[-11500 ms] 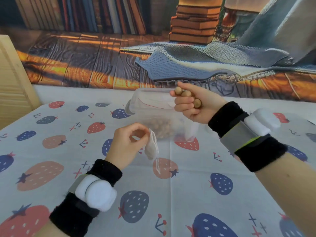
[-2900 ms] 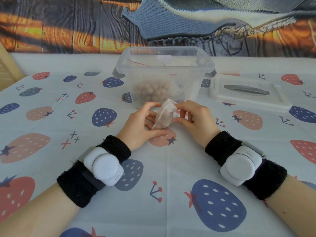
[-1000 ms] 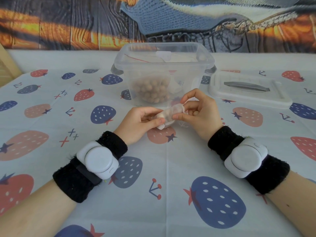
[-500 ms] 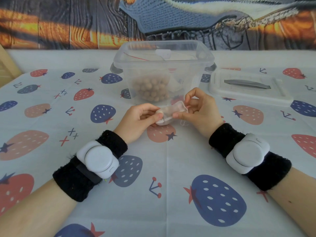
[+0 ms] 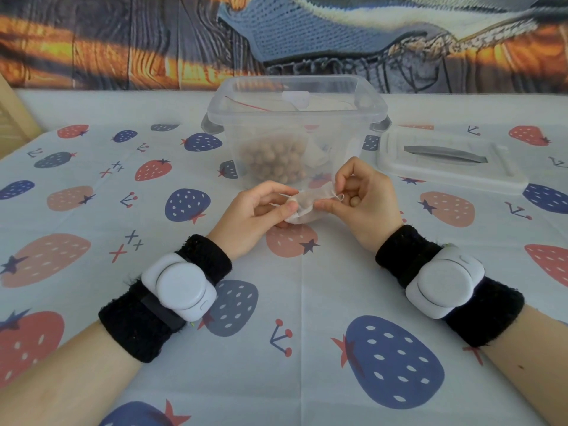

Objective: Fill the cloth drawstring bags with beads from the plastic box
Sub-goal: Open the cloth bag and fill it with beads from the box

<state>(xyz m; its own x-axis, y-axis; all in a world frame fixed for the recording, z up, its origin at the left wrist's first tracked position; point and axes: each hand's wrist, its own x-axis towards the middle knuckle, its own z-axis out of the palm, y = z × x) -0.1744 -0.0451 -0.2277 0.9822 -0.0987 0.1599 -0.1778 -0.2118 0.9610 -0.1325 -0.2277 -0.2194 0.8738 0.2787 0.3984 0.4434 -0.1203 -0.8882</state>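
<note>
A small white cloth drawstring bag [image 5: 305, 202] lies on its side between both hands, just above the tablecloth. My left hand [image 5: 255, 215] pinches its left end with thumb and fingers. My right hand [image 5: 359, 199] pinches the bag's right end at the mouth, and a tan bead [image 5: 354, 202] sits tucked in its curled fingers. Right behind the hands stands the clear plastic box [image 5: 296, 127], lid off, with a heap of tan beads [image 5: 273, 161] and some white cloth [image 5: 316, 152] inside.
The box's white lid [image 5: 450, 158] with a grey handle lies flat to the right of the box. A strawberry-print tablecloth [image 5: 292, 302] covers the table. A wooden panel [image 5: 12, 121] stands at the far left edge, and a printed backdrop runs behind the table.
Since a second ago both hands have stayed on the bag and pulled it slightly wider, with the right hand's fingers shifting at its mouth. Much earlier the right hand carried beads above the box.
</note>
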